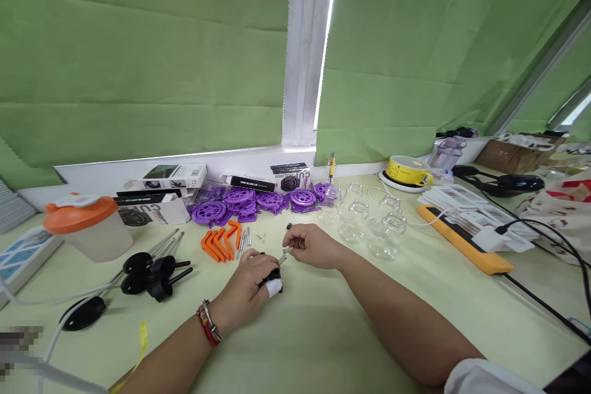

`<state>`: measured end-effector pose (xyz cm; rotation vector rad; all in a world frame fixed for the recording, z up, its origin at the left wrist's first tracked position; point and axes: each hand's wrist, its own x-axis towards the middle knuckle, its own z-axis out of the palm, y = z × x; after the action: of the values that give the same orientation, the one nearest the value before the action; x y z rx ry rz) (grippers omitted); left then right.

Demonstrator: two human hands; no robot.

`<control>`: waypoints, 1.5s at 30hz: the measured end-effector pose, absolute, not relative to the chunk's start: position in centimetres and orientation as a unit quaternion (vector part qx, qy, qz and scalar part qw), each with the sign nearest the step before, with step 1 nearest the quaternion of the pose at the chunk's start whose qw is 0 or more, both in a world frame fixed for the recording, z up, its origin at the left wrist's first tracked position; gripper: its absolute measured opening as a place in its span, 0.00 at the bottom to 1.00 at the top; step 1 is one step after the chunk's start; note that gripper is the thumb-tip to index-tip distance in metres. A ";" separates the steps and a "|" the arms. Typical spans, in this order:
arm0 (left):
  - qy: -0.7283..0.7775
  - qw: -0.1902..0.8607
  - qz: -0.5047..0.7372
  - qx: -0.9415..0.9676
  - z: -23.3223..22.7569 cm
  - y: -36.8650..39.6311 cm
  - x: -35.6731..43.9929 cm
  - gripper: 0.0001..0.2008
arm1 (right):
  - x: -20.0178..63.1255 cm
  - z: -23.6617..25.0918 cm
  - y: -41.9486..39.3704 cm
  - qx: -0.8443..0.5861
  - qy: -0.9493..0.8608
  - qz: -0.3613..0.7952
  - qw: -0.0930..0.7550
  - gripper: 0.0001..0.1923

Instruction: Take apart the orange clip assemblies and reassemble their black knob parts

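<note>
My left hand (252,280) is closed around a small black part (276,274), mostly hidden by the fingers. A white wrap (274,287) shows at the thumb. Just right of it, my right hand (310,247) pinches the end of a thin metal coil spring (283,258), which stretches between the two hands. Beyond my left hand lie several bent orange pieces (220,243), with metal pins (242,242) and tiny hardware (261,238) beside them. Several black round-ended parts (137,282), some with metal rods, rest to the left.
Purple openwork discs (240,197) lie before printed boxes (173,175) along the wall. Several clear glass jars (384,246) stand right of my right hand. A yellow-edged power strip (466,240) with cables is further right. An orange-lidded cup (85,228) stands at left.
</note>
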<state>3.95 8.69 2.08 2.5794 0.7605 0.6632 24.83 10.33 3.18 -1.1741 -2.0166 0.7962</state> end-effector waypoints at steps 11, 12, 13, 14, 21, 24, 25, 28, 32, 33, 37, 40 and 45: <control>0.256 0.176 0.224 0.924 1.6 8.9 3.9 0.06 | 29.2 -0.2 15.3 -0.722 -0.633 0.033 0.276 0.08; 0.255 0.175 0.223 0.925 1.6 8.9 3.9 0.06 | 29.3 -0.6 15.6 -0.723 -0.634 0.039 0.271 0.08; 0.255 0.174 0.221 0.925 1.6 8.9 3.8 0.06 | 29.3 -0.9 15.7 -0.722 -0.636 0.044 0.270 0.07; 0.255 0.173 0.219 0.926 1.5 8.9 3.8 0.06 | 29.1 -1.1 15.9 -0.721 -0.637 0.047 0.268 0.07; 0.257 0.169 0.215 0.927 1.5 9.0 3.8 0.06 | 27.8 0.3 14.3 -0.660 -0.681 0.076 0.307 0.09; 0.259 0.165 0.216 0.927 1.4 9.1 3.8 0.06 | 26.8 1.6 12.5 -0.517 -0.746 0.219 0.358 0.10; 0.260 0.163 0.216 0.927 1.4 9.1 3.8 0.06 | 26.3 1.9 12.0 -0.473 -0.756 0.281 0.353 0.11; 0.262 0.159 0.214 0.927 1.4 9.2 3.8 0.05 | 24.9 2.2 10.8 -0.410 -0.753 0.406 0.316 0.12; 0.264 0.161 0.212 0.927 1.4 9.1 3.8 0.05 | 23.8 2.3 10.5 -0.398 -0.709 0.474 0.338 0.08; 0.264 0.162 0.211 0.927 1.4 9.1 3.7 0.05 | 23.8 2.4 10.6 -0.401 -0.695 0.484 0.349 0.08; 0.265 0.161 0.207 0.928 1.4 9.1 3.7 0.05 | 24.0 3.2 10.3 -0.412 -0.637 0.509 0.407 0.13; 0.268 0.154 0.204 0.929 1.2 9.2 3.7 0.04 | 23.8 3.8 9.7 -0.388 -0.635 0.498 0.446 0.13; 0.272 0.145 0.202 0.929 1.0 9.3 3.8 0.04 | 23.0 4.4 8.5 -0.375 -0.734 0.390 0.412 0.07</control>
<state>3.76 9.28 0.98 2.6778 0.7846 0.5821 22.98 8.50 4.41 -0.9423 -1.8457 0.9805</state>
